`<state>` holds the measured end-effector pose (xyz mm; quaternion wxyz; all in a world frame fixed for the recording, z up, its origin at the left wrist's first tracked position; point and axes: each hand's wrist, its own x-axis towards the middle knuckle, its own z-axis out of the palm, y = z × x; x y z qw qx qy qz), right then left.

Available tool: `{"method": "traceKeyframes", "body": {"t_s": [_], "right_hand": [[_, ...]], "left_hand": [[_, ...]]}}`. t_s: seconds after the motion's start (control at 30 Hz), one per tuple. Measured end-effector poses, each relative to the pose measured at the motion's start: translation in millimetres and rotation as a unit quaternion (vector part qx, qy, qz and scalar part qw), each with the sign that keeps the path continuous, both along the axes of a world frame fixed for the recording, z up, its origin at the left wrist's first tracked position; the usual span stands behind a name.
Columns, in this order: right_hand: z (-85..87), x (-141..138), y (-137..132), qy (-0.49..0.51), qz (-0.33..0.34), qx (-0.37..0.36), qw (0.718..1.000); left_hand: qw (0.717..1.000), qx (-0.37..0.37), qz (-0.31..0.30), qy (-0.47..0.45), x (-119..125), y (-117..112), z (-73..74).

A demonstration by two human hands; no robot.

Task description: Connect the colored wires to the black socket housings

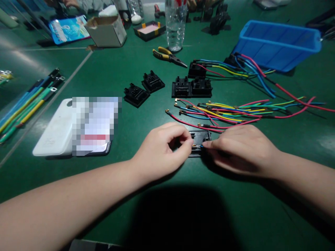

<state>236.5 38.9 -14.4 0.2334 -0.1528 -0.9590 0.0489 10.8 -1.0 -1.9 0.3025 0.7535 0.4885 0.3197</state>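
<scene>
A black plastic connector block (200, 136) lies on the green mat between my hands. My left hand (163, 150) is curled, its fingers pressed against the block's left side. My right hand (239, 148) is closed in a pinch on a thin wire with a brass terminal (195, 145) at the block's front edge. Just beyond the block lies a loose bundle of coloured wires (225, 111) with brass ends.
Several more black connector blocks (192, 87) sit further back, one wired (197, 69). Yellow-handled pliers (169, 56), a water bottle (176, 24), a blue bin (277, 43), a cardboard box (106, 31), a white phone case (56, 129) and thick cables (28, 103) at left.
</scene>
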Motion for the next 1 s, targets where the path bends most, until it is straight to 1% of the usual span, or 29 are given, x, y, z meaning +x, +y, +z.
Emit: {"method": "traceKeyframes", "body": {"t_s": [0.2,0.37,0.6,0.73,0.9,1.0], "right_hand": [[5.6,-1.0,-2.2,-0.018,-0.003,-0.020,1.000],[7.2,-2.4,-2.0,-0.005,-0.001,-0.050,0.999],[6.5,-1.5,-1.4,-0.012,0.006,-0.074,0.997],[6.3,-0.2,-2.5,-0.013,0.007,-0.040,0.999],[6.9,-2.1,-1.9,0.026,0.003,0.015,1.000],[11.3,-2.6,-3.3,-0.005,-0.016,0.074,0.997]], "left_hand": [[1.000,-0.003,-0.011,0.007,-0.1,1.2,1.2],[1.000,-0.003,-0.019,0.007,0.7,0.5,0.7],[0.997,0.024,-0.066,0.020,-1.2,0.9,0.5],[0.996,0.035,-0.078,0.021,-0.8,1.6,0.9],[0.995,0.045,-0.079,0.036,-0.8,0.5,0.7],[0.994,0.065,-0.068,0.051,-1.0,-1.2,0.6]]}}
